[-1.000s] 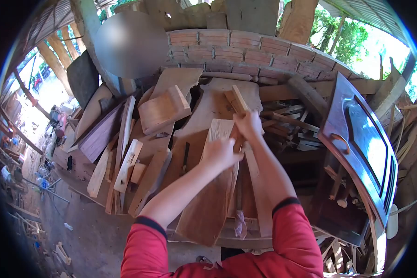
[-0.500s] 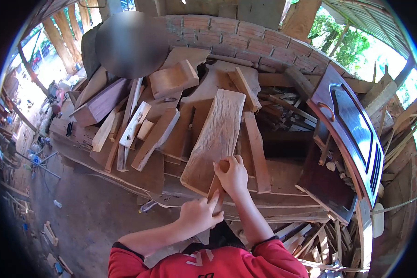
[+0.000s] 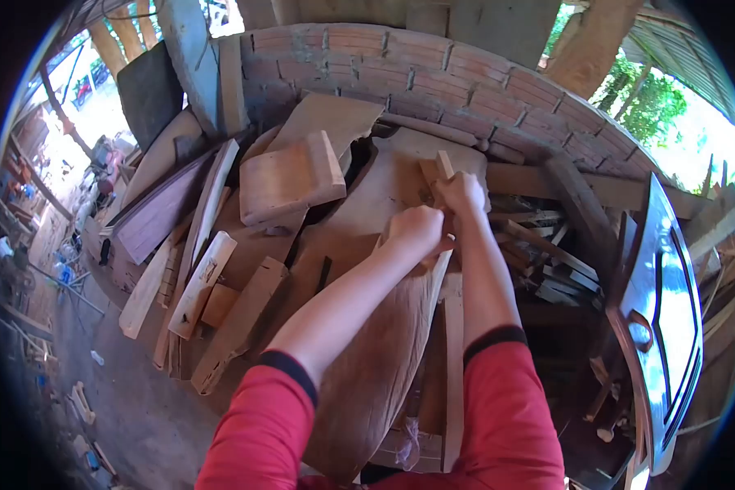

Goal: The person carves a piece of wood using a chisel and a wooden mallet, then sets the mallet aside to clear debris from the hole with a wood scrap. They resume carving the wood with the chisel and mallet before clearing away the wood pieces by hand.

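Note:
Both my arms reach forward over a wide, rough-grained wooden board [image 3: 376,351] that slopes from the pile down toward me. My left hand [image 3: 417,230] is closed in a fist near the board's far end. Just beyond it and to the right, my right hand [image 3: 463,194] is closed as well. Between them they grip a small brown piece of wood [image 3: 448,223], mostly covered by the fingers, so its exact form cannot be made out. A narrow wooden strip [image 3: 444,166] sticks up right behind my hands.
A thick notched block [image 3: 290,181] lies left of the board, with several offcuts such as a pale batten [image 3: 202,284] nearer me. At the right leans a glossy dark panel [image 3: 665,318]. A curved brick wall [image 3: 367,61] closes off the back.
Both hands have moved from the board's near end to its far end, still closed on the small brown piece. My arms are now stretched out and the view has shifted forward.

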Demonstrator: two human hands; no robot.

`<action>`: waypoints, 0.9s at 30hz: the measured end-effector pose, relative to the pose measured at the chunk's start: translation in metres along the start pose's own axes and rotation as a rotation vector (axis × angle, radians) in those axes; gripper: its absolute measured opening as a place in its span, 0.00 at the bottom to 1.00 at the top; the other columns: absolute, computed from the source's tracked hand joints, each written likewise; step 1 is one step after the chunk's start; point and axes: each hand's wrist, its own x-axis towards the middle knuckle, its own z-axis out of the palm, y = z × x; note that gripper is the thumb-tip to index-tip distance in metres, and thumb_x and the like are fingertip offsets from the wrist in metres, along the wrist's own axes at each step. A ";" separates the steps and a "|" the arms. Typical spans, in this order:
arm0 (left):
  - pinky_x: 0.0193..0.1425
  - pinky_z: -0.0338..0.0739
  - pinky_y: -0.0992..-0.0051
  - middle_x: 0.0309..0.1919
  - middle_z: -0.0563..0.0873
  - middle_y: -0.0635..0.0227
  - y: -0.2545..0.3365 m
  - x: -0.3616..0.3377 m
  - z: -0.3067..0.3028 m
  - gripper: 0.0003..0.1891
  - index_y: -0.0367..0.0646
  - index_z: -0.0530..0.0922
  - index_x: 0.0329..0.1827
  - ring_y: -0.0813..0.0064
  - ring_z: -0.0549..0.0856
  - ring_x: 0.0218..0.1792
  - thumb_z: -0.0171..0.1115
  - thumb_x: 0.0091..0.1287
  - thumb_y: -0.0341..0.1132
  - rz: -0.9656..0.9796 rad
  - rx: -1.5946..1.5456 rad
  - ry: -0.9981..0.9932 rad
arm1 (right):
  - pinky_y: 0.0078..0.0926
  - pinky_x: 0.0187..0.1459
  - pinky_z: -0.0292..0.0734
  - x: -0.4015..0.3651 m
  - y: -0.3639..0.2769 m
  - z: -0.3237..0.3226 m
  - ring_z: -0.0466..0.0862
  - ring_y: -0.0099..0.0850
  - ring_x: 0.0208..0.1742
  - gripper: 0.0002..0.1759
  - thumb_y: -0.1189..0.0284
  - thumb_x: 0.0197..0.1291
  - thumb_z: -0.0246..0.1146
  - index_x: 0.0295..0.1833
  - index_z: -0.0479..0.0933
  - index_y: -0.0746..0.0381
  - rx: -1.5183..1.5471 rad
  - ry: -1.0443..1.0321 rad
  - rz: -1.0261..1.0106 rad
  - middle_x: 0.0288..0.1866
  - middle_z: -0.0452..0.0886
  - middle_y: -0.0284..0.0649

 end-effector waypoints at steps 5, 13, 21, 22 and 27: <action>0.40 0.79 0.61 0.30 0.84 0.55 0.016 -0.040 -0.049 0.22 0.40 0.80 0.37 0.56 0.84 0.35 0.63 0.48 0.50 0.050 0.104 -0.050 | 0.38 0.47 0.75 -0.045 -0.028 -0.033 0.80 0.46 0.44 0.17 0.59 0.47 0.65 0.35 0.82 0.62 0.178 0.216 -0.138 0.45 0.78 0.49; 0.23 0.77 0.64 0.19 0.80 0.57 0.025 -0.271 -0.070 0.34 0.42 0.71 0.61 0.60 0.82 0.20 0.58 0.54 0.54 0.053 -0.023 -0.192 | 0.36 0.43 0.75 -0.278 -0.057 -0.051 0.80 0.45 0.40 0.13 0.62 0.47 0.68 0.34 0.80 0.60 0.190 -0.041 -0.132 0.39 0.79 0.45; 0.24 0.79 0.65 0.22 0.81 0.57 0.025 -0.423 -0.085 0.36 0.40 0.67 0.63 0.60 0.83 0.21 0.55 0.58 0.57 0.167 0.052 -0.275 | 0.36 0.41 0.76 -0.437 -0.085 -0.077 0.80 0.45 0.39 0.14 0.61 0.47 0.68 0.34 0.79 0.61 0.171 0.020 -0.090 0.37 0.78 0.44; 0.24 0.79 0.65 0.22 0.81 0.57 0.024 -0.422 -0.087 0.36 0.41 0.67 0.64 0.60 0.83 0.21 0.56 0.57 0.58 0.162 0.025 -0.283 | 0.36 0.41 0.76 -0.436 -0.085 -0.077 0.80 0.45 0.38 0.15 0.61 0.46 0.68 0.34 0.79 0.61 0.165 0.003 -0.068 0.37 0.78 0.44; 0.25 0.79 0.64 0.22 0.81 0.57 0.022 -0.374 -0.084 0.36 0.41 0.69 0.63 0.59 0.83 0.21 0.57 0.56 0.57 0.143 -0.006 -0.312 | 0.36 0.41 0.76 -0.389 -0.076 -0.062 0.80 0.45 0.38 0.14 0.62 0.45 0.68 0.33 0.80 0.61 0.167 -0.023 -0.064 0.37 0.78 0.44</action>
